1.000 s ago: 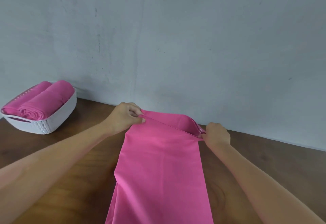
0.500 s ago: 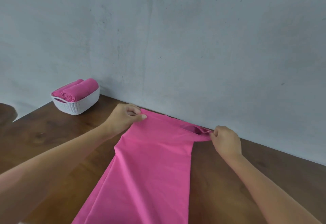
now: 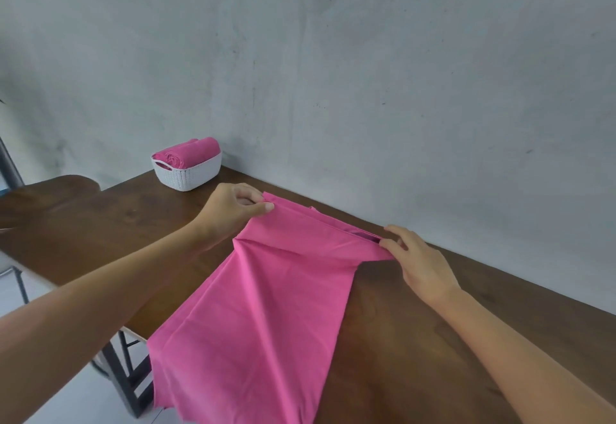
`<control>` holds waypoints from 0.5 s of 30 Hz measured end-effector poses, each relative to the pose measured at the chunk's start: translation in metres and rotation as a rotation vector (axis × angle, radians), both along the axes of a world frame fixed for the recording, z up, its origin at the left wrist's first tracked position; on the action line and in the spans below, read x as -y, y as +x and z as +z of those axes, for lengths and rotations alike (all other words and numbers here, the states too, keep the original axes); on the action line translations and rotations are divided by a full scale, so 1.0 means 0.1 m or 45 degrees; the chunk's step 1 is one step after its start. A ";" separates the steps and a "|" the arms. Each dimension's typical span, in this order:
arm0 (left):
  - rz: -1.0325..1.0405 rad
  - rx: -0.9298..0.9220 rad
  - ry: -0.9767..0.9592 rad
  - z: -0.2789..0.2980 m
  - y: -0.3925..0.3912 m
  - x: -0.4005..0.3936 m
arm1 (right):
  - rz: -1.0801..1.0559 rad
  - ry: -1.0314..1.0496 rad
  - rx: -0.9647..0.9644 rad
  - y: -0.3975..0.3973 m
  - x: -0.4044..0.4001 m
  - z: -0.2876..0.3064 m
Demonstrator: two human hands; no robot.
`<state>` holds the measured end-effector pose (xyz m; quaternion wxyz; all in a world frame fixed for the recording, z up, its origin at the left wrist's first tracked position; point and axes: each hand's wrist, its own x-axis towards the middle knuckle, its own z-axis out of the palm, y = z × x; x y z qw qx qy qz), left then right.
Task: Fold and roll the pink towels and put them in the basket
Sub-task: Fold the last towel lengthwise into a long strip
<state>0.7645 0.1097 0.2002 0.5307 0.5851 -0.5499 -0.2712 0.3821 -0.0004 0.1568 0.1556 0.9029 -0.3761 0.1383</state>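
On the counter (image 3: 100, 223), the basket (image 3: 186, 173) holding rolled towels (image 3: 190, 153) sits left of the pink towel (image 3: 266, 307), whose far edge the left hand (image 3: 233, 210) and right hand (image 3: 420, 263) each pinch, near end overhanging the counter.

left hand (image 3: 233, 212) pinching, right hand (image 3: 420, 263) pinching

A grey wall (image 3: 366, 73) (mottled and lightly scuffed) rises straight behind a dark brown wooden tabletop (image 3: 433, 340). Below the tabletop's left edge, black metal legs (image 3: 131, 387) stand on a pale floor (image 3: 76, 400), in soft, even light.
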 end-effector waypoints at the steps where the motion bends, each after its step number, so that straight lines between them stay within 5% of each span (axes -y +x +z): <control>1: 0.008 0.000 -0.005 0.01 -0.01 -0.05 | 0.010 0.002 0.010 0.00 -0.03 0.03; 15: -0.018 0.037 -0.066 0.21 0.14 -0.68 | -0.204 -0.233 -0.219 -0.02 -0.69 0.24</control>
